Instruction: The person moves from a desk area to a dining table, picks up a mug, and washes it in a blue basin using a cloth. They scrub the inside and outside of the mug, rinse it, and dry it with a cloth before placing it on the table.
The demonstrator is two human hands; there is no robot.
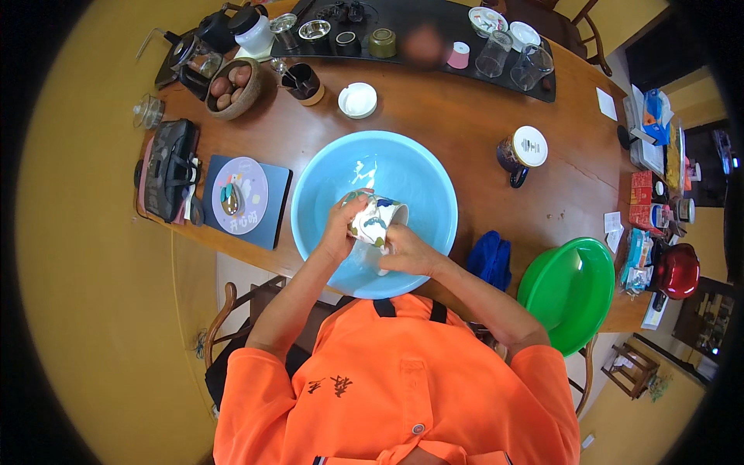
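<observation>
My left hand is curled round a white ceramic mug painted with blue and green shapes, gripping it tilted on its side, mouth toward my right. My right hand is partly curled, its fingers at the lower edge of the mouth; I cannot tell how far they close or whether they hold anything. The mug is over the round light-blue plastic basin on the brown wooden tabletop. To the basin's right lies a crumpled deep-blue cloth, just beside a round bright-green plastic basin.
</observation>
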